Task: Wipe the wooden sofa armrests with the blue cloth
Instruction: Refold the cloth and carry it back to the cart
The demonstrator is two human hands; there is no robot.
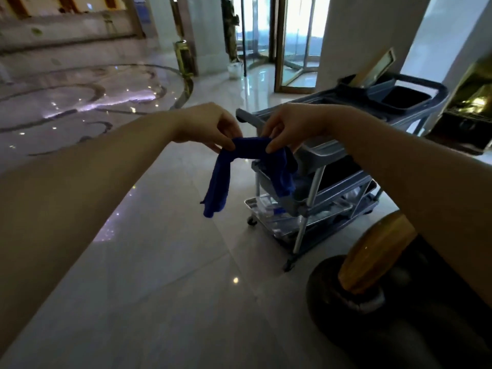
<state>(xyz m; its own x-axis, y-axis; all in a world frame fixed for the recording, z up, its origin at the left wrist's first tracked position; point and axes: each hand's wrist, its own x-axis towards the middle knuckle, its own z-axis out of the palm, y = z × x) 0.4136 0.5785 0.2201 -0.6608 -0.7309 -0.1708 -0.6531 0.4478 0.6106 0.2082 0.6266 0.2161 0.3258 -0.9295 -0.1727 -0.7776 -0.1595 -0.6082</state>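
Observation:
A blue cloth hangs in the air in front of me, stretched between both hands. My left hand pinches its left end and my right hand pinches its right end; both loose ends droop downward. A rounded, glossy wooden sofa armrest shows at the lower right, below my right forearm and apart from the cloth. The dark sofa body continues under it toward the bottom edge.
A grey cleaning cart with shelves and bins stands on the polished marble floor just behind the cloth. A white pillar and revolving glass doors lie beyond. A gold bin stands at the back.

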